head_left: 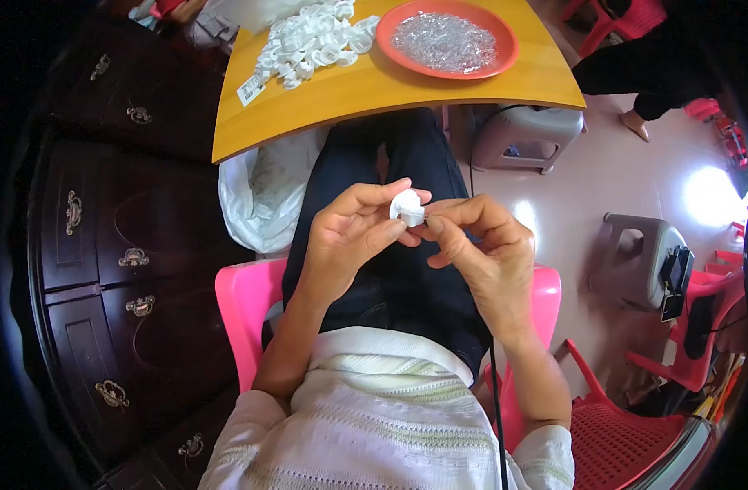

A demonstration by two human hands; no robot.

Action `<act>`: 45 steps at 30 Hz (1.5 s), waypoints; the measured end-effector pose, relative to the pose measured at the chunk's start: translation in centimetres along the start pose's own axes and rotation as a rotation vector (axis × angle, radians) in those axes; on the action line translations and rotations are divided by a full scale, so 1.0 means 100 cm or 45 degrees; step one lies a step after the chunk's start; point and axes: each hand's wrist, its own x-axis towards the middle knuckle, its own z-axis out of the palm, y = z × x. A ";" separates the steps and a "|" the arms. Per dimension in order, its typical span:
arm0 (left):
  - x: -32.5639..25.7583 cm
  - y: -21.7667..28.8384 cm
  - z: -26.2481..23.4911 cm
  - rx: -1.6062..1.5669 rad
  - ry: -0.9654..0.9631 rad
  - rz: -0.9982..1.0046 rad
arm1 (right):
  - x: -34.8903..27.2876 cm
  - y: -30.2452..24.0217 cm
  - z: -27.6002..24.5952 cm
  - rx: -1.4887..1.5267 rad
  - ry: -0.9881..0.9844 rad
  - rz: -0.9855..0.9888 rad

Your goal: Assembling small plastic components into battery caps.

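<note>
Above my lap, my left hand grips a small white plastic part with a round flange, thumb below and fingers along its upper side. From the right, my right hand meets the part with thumb and forefinger pinched together. Something thin and pale seems to show at those fingertips, but it is too small to name. On the yellow table ahead lies a heap of similar white parts. Beside it, a round orange-red dish holds many thin, clear plastic pieces.
A white plastic bag stands under the table's left side. Dark drawers line the left. Grey stools and red plastic chairs occupy the right, where another person's foot shows. A black cable hangs beside my right arm.
</note>
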 end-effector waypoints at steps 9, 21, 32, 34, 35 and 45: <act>-0.006 -0.003 -0.004 -0.069 0.034 -0.029 | -0.002 0.000 0.003 -0.053 0.004 0.016; -0.006 -0.003 -0.004 -0.106 0.066 -0.055 | -0.003 0.002 0.006 -0.063 0.024 -0.023; -0.007 -0.004 -0.005 -0.084 0.060 -0.053 | -0.001 0.009 0.001 -0.181 -0.015 -0.137; -0.008 -0.005 -0.006 -0.080 0.056 -0.051 | -0.001 0.008 0.000 -0.213 -0.047 -0.154; -0.008 -0.005 -0.007 -0.064 0.050 -0.044 | -0.002 0.005 0.000 -0.240 -0.061 -0.147; -0.006 -0.006 -0.006 -0.138 0.048 -0.111 | 0.000 0.013 0.003 -0.208 0.014 -0.228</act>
